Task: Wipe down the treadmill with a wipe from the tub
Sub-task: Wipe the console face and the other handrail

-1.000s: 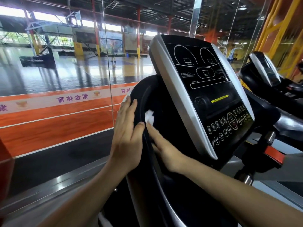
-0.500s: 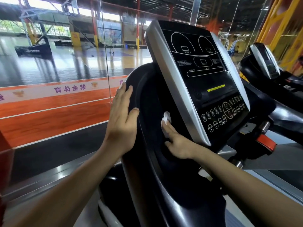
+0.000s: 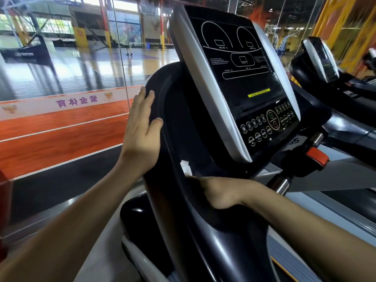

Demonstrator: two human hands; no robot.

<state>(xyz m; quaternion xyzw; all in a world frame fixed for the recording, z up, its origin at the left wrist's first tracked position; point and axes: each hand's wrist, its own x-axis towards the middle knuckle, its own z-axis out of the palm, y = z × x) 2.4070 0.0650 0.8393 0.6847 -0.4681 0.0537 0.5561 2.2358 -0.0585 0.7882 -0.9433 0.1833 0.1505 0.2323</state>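
Note:
The treadmill's black console housing (image 3: 183, 123) fills the middle of the head view, with its silver-framed display panel (image 3: 240, 82) tilted to the right. My left hand (image 3: 142, 133) lies flat with fingers spread on the housing's left outer rim. My right hand (image 3: 221, 192) presses a white wipe (image 3: 186, 166) against the inner black surface below the display's lower left corner. Only a small crumpled edge of the wipe shows above my fingers. The tub is not in view.
A second treadmill console (image 3: 319, 58) stands to the right. A red safety clip (image 3: 317, 157) sits under the display at right. A glass wall (image 3: 122, 58) runs just left of the machine, with a sports court beyond it.
My right hand has slid the wipe down the inner housing, from beside the display's middle to below its lower corner. The left hand has stayed on the rim.

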